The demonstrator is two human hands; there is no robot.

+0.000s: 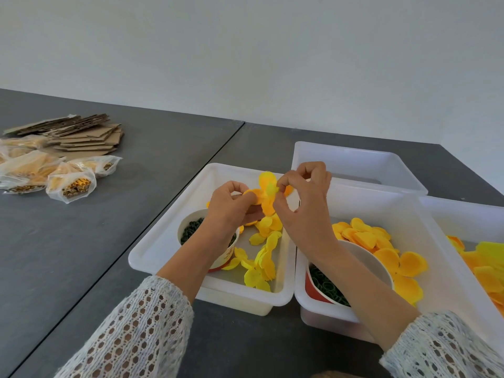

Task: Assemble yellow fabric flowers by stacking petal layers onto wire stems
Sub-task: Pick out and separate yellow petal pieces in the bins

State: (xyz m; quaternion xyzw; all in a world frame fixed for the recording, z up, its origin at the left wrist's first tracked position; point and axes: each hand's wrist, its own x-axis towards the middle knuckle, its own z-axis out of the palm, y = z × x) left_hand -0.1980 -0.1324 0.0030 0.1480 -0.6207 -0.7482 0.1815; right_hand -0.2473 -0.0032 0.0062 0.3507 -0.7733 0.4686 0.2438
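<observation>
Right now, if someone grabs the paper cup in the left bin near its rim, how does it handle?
Paper cup: probably light, since the green pieces inside look small. Its thin wall would likely dent under a pinch. Upright and taller than its base looks, so a rim-level push may tip it in the left bin.

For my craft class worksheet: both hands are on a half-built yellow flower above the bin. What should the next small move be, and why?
Probably press the pale yellow fabric petal layer down against the orange-yellow petal layers. The right hand pinches the pale layer at the flower's middle while the left hand grips the darker layers, so the two look not yet seated together. The wire stem is hidden.
</observation>
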